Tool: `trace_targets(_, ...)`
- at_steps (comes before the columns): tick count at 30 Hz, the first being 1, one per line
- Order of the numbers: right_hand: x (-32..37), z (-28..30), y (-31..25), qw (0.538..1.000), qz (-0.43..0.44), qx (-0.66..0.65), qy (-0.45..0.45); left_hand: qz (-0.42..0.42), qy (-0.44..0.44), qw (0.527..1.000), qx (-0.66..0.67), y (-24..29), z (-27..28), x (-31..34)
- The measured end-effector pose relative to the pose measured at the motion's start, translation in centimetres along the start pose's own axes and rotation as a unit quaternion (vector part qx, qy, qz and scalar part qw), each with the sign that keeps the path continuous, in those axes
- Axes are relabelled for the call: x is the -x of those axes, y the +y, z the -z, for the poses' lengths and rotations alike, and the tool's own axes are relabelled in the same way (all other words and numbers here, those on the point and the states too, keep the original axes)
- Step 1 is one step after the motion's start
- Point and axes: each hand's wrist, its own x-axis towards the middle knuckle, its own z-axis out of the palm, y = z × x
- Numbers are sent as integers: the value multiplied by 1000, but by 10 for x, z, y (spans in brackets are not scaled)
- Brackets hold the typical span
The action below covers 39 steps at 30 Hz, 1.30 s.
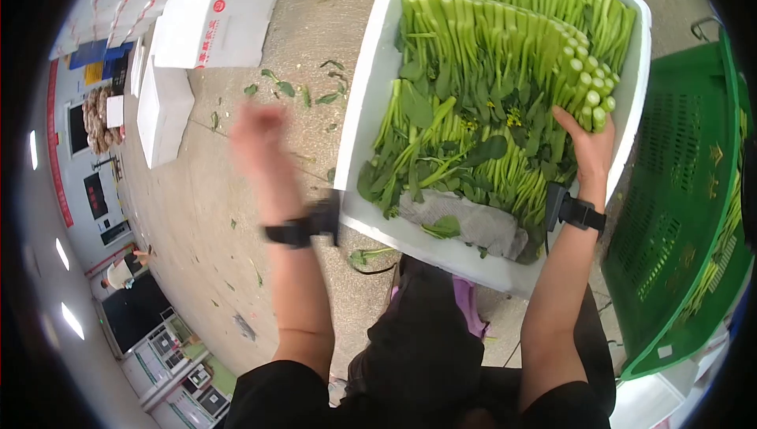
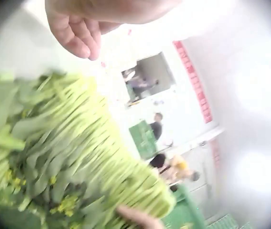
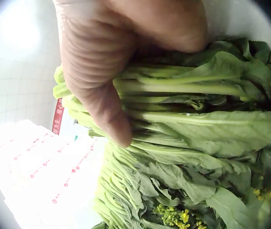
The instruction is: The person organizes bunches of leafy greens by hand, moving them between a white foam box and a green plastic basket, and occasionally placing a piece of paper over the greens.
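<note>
A white foam box holds rows of choy sum, with pale cut stems, dark leaves and small yellow flowers. At the right end of the front row, my right hand grips a bundle of stems. Its thumb lies across the stalks in the right wrist view; the other fingers are partly hidden. My left hand is blurred in the air left of the box. The left wrist view shows that hand holding nothing, fingers loosely bent. A grey sheet lies at the box's near end.
Right of the box stands a green slatted crate with greens inside. White foam boxes with red print are at upper left. Loose leaves litter the floor. People are in the background.
</note>
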Motion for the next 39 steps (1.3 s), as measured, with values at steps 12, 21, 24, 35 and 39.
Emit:
trace_targets(12,0,2,-2,999,6,17,-27,168,-317,933,-25,-35,-180,47)
trace_targets(21,-6,-1,-7,998,16,-7,-66,173,-195,964,-45,-59,-242,60)
trace_targets(24,-7,-1,-7,998,12,-16,-60,123,-139,976,-111,-51,-240,70)
trace_targets(35,-3,0,-9,999,-3,-17,-52,303,-309,899,66,-68,-215,-2)
trace_targets(39,-3,0,-9,998,1,-26,-48,188,-187,957,-116,-69,-228,9)
